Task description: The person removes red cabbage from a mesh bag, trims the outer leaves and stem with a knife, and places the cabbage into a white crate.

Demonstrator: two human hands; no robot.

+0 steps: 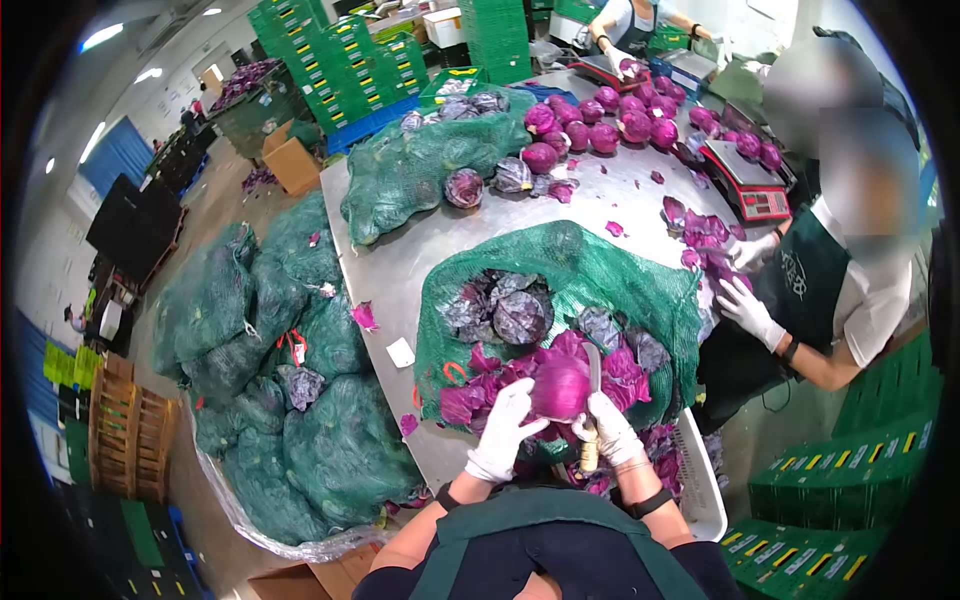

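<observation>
My left hand (pixel 505 432), in a white glove, holds a peeled red cabbage (pixel 561 389) by its left side, fingers curved against it. The cabbage looks smooth, shiny and bright purple. My right hand (pixel 612 432), also gloved, is closed around a knife (pixel 595 368); its blade points up along the cabbage's right side, and a pale handle shows below the fingers. Beneath both hands lie loose purple leaves (pixel 625 382). Just beyond, dark unpeeled cabbages (pixel 522 316) sit in an open green mesh sack (pixel 565 250) on the metal table (pixel 380 290).
Full mesh sacks (pixel 325 450) are piled left of the table. A white bin (pixel 705 480) stands by my right side. At right, a co-worker's gloved hands (pixel 750 312) are among leaves near a red scale (pixel 765 205). Peeled cabbages (pixel 602 138) cover the far end.
</observation>
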